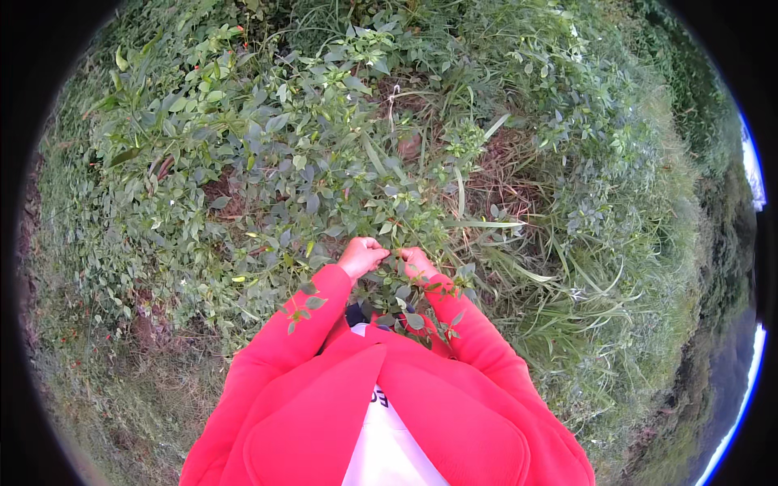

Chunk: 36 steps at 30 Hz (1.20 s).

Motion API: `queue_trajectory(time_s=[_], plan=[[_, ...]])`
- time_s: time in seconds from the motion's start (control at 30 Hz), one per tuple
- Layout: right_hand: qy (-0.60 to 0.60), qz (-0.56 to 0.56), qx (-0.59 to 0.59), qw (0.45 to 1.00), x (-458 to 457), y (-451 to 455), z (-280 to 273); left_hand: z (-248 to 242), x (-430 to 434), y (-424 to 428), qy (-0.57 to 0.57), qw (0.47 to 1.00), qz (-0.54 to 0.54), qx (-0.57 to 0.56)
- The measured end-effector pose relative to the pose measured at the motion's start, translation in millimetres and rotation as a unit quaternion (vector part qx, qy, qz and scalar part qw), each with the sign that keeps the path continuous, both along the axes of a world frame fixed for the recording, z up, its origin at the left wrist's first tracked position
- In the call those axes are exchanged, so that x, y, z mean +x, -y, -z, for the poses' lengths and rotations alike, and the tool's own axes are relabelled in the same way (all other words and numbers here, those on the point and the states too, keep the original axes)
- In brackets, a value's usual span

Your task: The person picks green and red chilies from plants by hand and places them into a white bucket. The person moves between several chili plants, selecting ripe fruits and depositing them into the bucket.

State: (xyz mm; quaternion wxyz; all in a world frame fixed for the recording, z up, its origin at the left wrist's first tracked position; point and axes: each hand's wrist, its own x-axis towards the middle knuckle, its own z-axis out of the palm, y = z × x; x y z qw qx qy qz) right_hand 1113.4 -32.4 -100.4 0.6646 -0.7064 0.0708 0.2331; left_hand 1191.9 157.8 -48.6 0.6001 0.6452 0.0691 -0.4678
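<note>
My left hand [363, 256] reaches into a leafy chili pepper plant [355, 203], its thumb and fingertips pinched together on a small plant part. What that part is, a pod or a stem, is too small to tell. Close beside it, my right hand [417, 263] has its fingers curled in among the leaves, the fingertips almost meeting those of the left. Foliage partly covers the right hand, and I cannot tell whether it grips anything. Pale green chili pods [310, 248] hang just left of my hands. Leafy sprigs [301, 313] overlap both red sleeves.
Dense pepper plants spread ahead and to the left, with larger green pods [121, 59] and a few red chilies [240, 28]. A yellowish pod [238, 279] shows at left. Long grass blades [535, 276] and dry straw [504, 176] lie to the right. Stems press against my body.
</note>
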Motion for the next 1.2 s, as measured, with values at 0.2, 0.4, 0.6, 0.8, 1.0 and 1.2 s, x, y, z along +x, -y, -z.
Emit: queue_trajectory(time_s=[0.2, 0.4, 0.6, 0.8, 1.0, 1.2], plan=[[0.084, -0.027, -0.029, 0.996, 5, -3, -32, -14, 9, -22, -0.275, 0.945, -0.075, -0.161], [0.132, -0.150, -0.247, 0.948, 33, 24, -83, -17, 23, -3, -0.227, 0.944, -0.031, -0.236], [0.174, -0.001, -0.378, 0.909, 97, 86, -98, -55, 24, 31, -0.101, 0.958, -0.122, -0.238], [0.197, -0.079, -0.382, 0.899, 136, 81, -38, -27, 41, 74, -0.023, 0.975, -0.210, -0.062], [0.237, -0.119, -0.392, 0.881, 120, 72, -57, 9, 34, 120, 0.160, 0.951, -0.260, 0.056], [0.354, -0.148, -0.365, 0.849, 121, 81, -57, 19, 28, 131, 0.105, 0.926, -0.356, 0.077]])
